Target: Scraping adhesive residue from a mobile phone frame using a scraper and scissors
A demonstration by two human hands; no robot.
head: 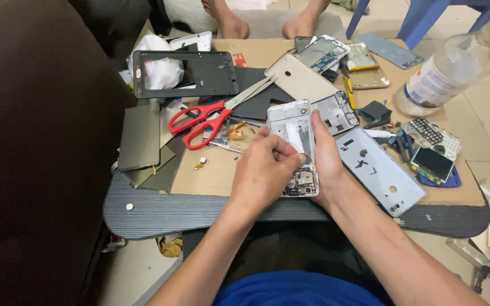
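View from above of a cluttered counter (160, 212) covered with a sheet of brown cardboard (211, 175). At the centre of the frame, 2 bare hands work on an opened white phone frame (294, 126) with its inner parts exposed. The right hand (327, 161) cradles the frame's right edge from beneath, fingers curled around it. The left hand (265, 170) rests on top of the frame, thumb and fingertips pinched narrowly on a small part at its middle; what it grips is too small to tell. Just left of the hands lie red-handled scissors (202, 120), blades pointing to the upper right. A black phone frame (185, 73) sits at upper left, a beige back cover (301, 79) at upper centre, a pale blue back cover (378, 170) right of the hands, and a clear plastic bottle (449, 71) lies at upper right. Another person's bare feet (233, 25) show at the top edge
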